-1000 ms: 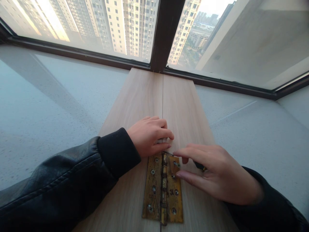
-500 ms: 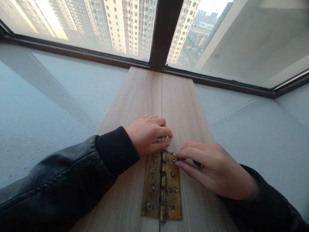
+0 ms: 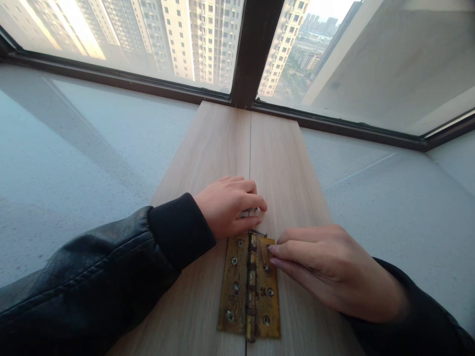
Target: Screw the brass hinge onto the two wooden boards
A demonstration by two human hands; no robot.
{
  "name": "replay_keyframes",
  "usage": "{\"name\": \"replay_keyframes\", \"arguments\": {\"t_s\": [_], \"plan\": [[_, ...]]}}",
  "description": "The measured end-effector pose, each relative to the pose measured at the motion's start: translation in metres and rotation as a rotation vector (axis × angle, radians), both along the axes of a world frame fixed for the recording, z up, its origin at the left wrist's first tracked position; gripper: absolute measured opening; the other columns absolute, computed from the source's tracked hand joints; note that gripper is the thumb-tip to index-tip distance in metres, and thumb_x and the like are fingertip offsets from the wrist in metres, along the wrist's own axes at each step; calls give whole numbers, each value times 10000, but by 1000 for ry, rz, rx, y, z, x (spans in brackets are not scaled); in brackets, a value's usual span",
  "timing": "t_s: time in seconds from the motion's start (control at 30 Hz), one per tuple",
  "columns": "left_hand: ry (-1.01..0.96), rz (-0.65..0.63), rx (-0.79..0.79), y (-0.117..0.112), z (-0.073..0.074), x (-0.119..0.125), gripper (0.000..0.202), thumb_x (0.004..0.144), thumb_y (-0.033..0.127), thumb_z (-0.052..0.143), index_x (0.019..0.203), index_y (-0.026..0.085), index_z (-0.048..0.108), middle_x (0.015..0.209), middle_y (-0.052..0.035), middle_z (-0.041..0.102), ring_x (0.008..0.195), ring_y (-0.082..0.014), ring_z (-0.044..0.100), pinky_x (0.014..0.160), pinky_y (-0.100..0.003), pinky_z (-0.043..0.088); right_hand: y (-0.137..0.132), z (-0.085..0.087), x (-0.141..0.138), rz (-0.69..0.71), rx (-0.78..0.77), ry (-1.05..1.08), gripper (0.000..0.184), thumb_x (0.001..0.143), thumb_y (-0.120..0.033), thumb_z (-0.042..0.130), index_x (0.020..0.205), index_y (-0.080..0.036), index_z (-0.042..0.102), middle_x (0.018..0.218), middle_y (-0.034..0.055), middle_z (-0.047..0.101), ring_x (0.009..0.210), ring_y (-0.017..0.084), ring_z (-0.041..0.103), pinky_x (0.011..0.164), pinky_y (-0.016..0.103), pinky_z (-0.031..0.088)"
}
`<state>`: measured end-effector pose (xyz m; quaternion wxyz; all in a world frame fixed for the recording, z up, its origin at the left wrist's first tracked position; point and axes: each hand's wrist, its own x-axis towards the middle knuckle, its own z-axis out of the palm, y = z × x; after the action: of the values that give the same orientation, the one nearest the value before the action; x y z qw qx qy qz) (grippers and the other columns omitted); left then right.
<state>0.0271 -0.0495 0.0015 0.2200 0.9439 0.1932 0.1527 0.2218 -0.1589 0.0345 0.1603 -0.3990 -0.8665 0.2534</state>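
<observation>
Pinching a small screw (image 3: 268, 246) at the upper right corner of the hinge (image 3: 251, 289); right hand (image 3: 326, 267) is clamping it.
Left hand (image 3: 232, 207) is keeping thumb and fingers apart; screw likely handling light, stiff, best gripped near its head.

The hinge (image 3: 251, 289) is of a yellow brass colour, with dark brown stains. Its screws (image 3: 234, 261) are silver-grey. The boards (image 3: 280, 170) are pale beige, with fine lengthwise grain. Both sleeves (image 3: 122, 262) are black. The sill (image 3: 122, 133) is bluish white with small grey specks. The window frame (image 3: 254, 49) is dark brown.
</observation>
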Motion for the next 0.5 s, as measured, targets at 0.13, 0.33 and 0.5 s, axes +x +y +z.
{"name": "replay_keyframes", "arguments": {"t_s": [0.13, 0.33, 0.5], "plan": [[4, 1, 5, -1, 0, 0, 224, 833, 324, 532, 983, 230, 669, 900, -40, 577, 834, -180, 518, 755, -331, 391, 2, 0, -1, 13, 2, 7, 378, 1058, -209, 334, 822, -97, 607, 722, 26, 479, 618, 129, 461, 549, 236, 328], [15, -9, -4, 0, 2, 0, 231, 833, 326, 525, 985, 228, 670, 901, -45, 577, 828, -179, 515, 751, -330, 393, 2, -2, -2, 9, 5, 15, 384, 1066, -237, 331, 855, -100, 621, 739, 25, 498, 636, 135, 479, 558, 236, 347], [13, -10, -3, 1, 2, 0, 229, 836, 313, 516, 987, 229, 666, 900, -47, 575, 824, -176, 512, 742, -325, 391, 5, -3, 0, -38, 8, 23, 303, 1050, -239, 383, 916, -120, 627, 778, 31, 513, 672, 146, 492, 594, 234, 370]]}}
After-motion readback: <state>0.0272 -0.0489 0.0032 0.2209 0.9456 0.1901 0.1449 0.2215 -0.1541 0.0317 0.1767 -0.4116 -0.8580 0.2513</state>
